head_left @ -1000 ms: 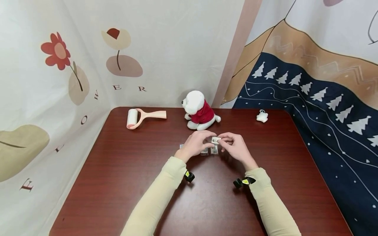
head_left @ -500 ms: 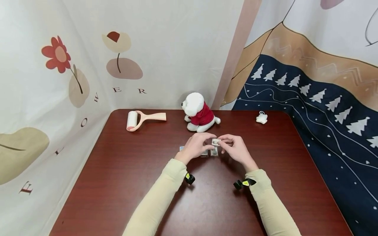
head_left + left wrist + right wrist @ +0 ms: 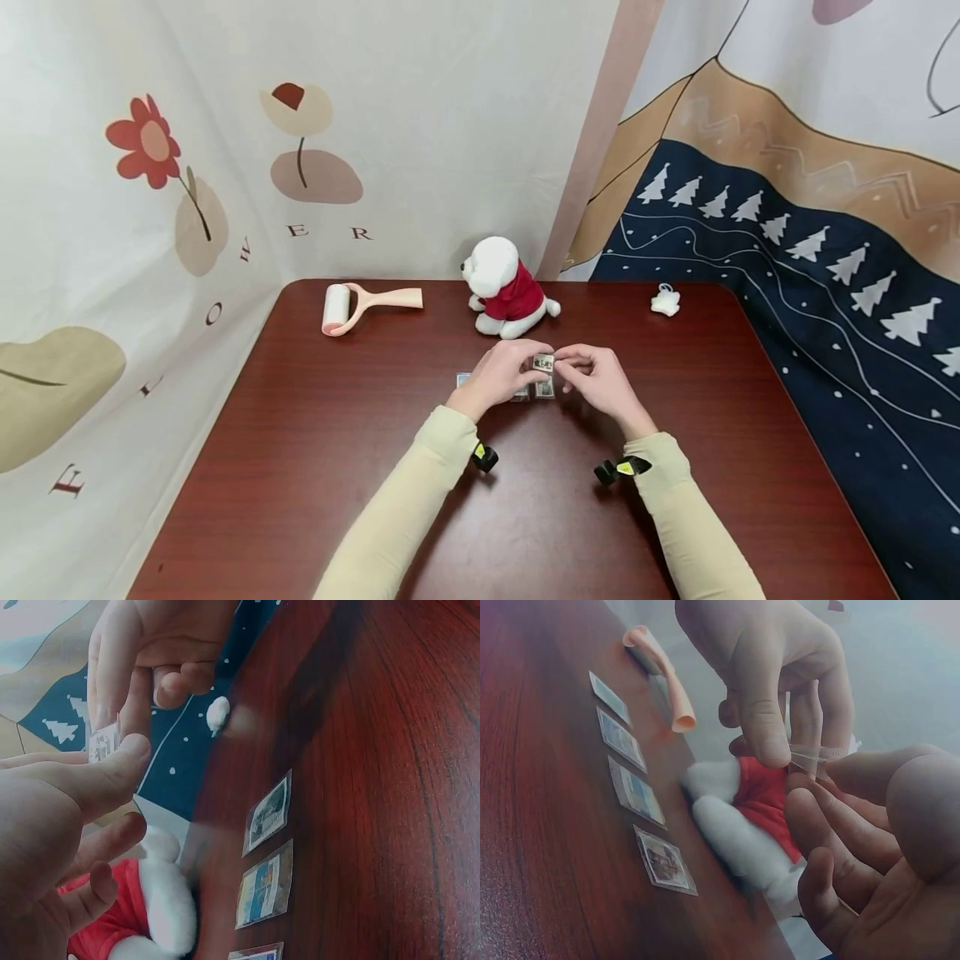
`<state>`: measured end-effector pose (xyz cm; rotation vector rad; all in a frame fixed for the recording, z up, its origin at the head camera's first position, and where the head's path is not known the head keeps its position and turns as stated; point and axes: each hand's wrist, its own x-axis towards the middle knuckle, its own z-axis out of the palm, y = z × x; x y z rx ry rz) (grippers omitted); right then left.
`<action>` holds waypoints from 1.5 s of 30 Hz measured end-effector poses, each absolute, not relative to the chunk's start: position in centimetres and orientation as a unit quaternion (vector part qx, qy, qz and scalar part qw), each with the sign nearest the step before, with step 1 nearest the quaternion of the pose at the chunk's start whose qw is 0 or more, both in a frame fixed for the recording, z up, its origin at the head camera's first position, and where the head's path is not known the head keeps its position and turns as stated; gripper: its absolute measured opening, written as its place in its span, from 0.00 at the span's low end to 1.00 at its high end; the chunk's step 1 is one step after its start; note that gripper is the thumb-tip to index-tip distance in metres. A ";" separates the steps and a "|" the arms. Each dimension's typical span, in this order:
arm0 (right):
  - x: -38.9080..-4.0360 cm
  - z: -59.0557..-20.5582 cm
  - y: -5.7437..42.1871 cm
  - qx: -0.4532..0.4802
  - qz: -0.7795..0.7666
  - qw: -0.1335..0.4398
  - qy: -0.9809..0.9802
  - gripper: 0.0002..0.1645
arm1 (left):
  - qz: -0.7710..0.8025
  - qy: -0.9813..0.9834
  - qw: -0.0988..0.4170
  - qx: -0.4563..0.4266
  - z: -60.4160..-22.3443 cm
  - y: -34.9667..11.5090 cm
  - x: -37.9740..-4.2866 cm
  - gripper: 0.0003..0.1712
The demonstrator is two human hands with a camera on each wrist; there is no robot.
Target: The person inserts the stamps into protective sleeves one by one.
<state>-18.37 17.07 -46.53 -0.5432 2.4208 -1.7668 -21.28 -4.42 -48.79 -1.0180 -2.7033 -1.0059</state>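
Note:
Between both hands, above the table, is a small picture stamp [image 3: 543,363] in a clear plastic sleeve [image 3: 810,754]. My left hand [image 3: 497,375] pinches it between thumb and fingers. On its right side, my right hand [image 3: 600,382] pinches the edge of the clear sleeve with thumb and forefinger; the other fingers are loosely bent. Below them, several sleeved stamps lie in a row, including a dark grey one [image 3: 268,814] and a blue and yellow one [image 3: 260,891]. In the head view the left hand hides part of this row.
Behind the hands sits a white plush dog [image 3: 495,267] in a red hoodie. A lint roller [image 3: 337,308] with a peach handle lies at the back left. A small white star-shaped item [image 3: 665,300] is at the back right of the brown table [image 3: 540,517]. Printed curtains stand behind.
The held stamp has shifted slightly left, towards the left hand. My right fingers, which overlapped its corner before, are now at its right edge. The head view has tipped up slightly.

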 end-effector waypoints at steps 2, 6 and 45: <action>-18.8 -47.2 17.2 -0.176 -0.576 0.045 0.797 0.12 | -0.326 -0.880 0.049 -0.341 -48.8 -4.3 -21.3 0.22; -19.7 -48.9 17.6 -0.165 -0.571 0.035 0.804 0.12 | -0.329 -0.874 0.056 -0.353 -48.8 -4.0 -21.5 0.22; -20.5 -49.8 20.9 -0.131 -0.501 -0.044 0.854 0.10 | -0.359 -0.883 -0.024 -0.302 -50.2 -0.8 -22.2 0.10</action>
